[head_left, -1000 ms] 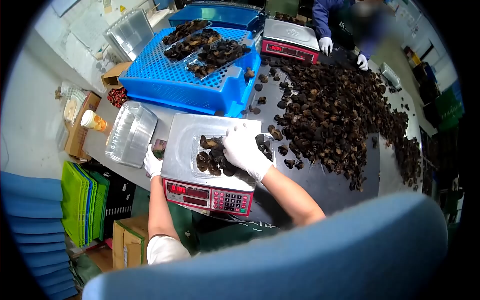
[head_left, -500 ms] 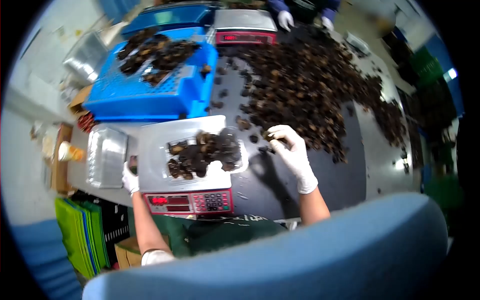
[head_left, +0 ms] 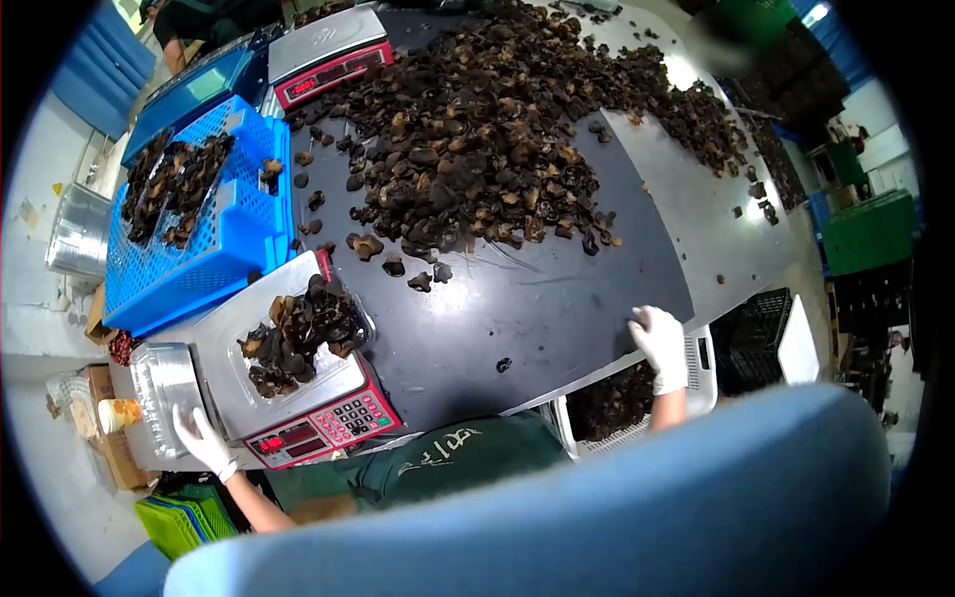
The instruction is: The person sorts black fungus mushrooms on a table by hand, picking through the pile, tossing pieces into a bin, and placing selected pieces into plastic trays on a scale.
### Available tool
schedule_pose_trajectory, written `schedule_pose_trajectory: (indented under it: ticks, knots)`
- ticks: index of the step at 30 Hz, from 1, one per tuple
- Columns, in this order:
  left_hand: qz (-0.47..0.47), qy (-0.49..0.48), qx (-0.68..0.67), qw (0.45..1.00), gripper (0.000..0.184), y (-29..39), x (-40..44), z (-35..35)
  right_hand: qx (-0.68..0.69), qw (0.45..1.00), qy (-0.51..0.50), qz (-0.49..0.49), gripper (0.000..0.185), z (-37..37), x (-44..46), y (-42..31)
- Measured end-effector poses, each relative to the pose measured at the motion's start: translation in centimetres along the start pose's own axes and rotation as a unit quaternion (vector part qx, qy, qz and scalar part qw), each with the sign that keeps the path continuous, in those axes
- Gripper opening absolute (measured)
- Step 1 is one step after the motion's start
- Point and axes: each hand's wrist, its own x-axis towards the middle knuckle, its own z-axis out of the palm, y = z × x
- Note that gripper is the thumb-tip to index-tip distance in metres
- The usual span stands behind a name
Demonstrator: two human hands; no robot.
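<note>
My gloved left hand (head_left: 204, 441) has its fingers apart beside a scale (head_left: 323, 423), at the edge of a stack of clear plastic trays (head_left: 167, 393). Nothing shows in its fingers. On the scale stands a clear tray (head_left: 247, 350) of dark fungus pieces (head_left: 298, 333). My gloved right hand (head_left: 659, 343) is over the table's front edge, above a white basket (head_left: 701, 373) that holds more dark pieces. Its fingers are curled, and what they hold, if anything, is too small to make out. A large heap of dark fungus (head_left: 477, 139) spreads over the dark table (head_left: 557, 308).
A blue crate (head_left: 199, 269) with filled trays stands at the left. Behind it is a second scale (head_left: 333, 72). A paper cup (head_left: 119, 414) is at the far left, and black crates (head_left: 756, 333) stand at the right. A person's arm (head_left: 174, 55) shows at the back left.
The view has swung right. My right hand has moved from the scale, past the heap, to the white basket. My left hand has come off the scale's left side to the tray stack.
</note>
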Motion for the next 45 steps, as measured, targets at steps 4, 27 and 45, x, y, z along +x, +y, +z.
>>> schedule_pose_trajectory:
  ticks: [4, 27, 45]
  knots:
    - [0.121, -0.064, -0.073, 0.988, 0.048, 11.5, -5.6, 3.6, 0.22, 0.956, -0.018, -0.195, 0.018, 3.9, 4.6, -11.9]
    - [0.26, -0.44, -0.182, 0.84, 0.031, 24.5, -21.7, 13.0, 0.295, 0.888, 0.016, -0.353, 0.016, 12.0, 12.8, -31.6]
    - [0.099, 0.031, -0.128, 0.986, 0.026, 18.0, -11.5, 8.2, 0.516, 0.736, -0.123, -0.421, 0.01, -0.4, 6.9, -41.4]
